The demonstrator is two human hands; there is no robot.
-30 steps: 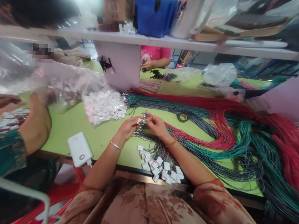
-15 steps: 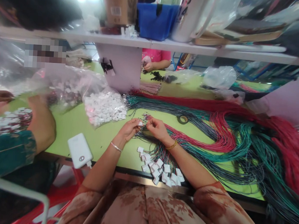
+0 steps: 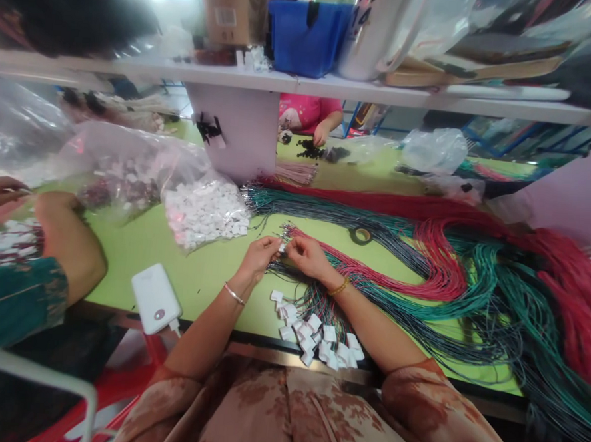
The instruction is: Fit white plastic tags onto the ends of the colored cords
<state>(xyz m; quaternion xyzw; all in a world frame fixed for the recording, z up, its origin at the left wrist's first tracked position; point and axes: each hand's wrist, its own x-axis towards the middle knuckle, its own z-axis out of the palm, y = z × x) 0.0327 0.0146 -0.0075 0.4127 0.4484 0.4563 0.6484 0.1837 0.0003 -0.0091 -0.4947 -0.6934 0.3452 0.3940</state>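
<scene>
Between the thumb and fingers of my left hand [image 3: 260, 257] is a small white plastic connector [image 3: 282, 247]. My right hand [image 3: 309, 256] is pinched close beside it, fingertips almost touching the connector; whatever they hold is too small to make out, though wire ends lie right around them. Red wires [image 3: 377, 271] fan out from under my right hand, with green wires [image 3: 410, 305] and dark wires [image 3: 399, 327] alongside. Below my hands, near the table edge, lies a pile of wired white connectors [image 3: 313, 335].
A clear bag of white connectors [image 3: 206, 212] sits left of my hands. A white power bank [image 3: 155, 298] lies at the front edge, and a roll of black tape [image 3: 361, 236] among the wires. Co-workers' arms show at left [image 3: 68, 247] and across the table [image 3: 326, 124]. A shelf [image 3: 304, 85] spans above.
My left hand has shifted slightly right with the connector, closer to my right fingertips. The co-worker's hand across the table has moved right, toward the small black parts.
</scene>
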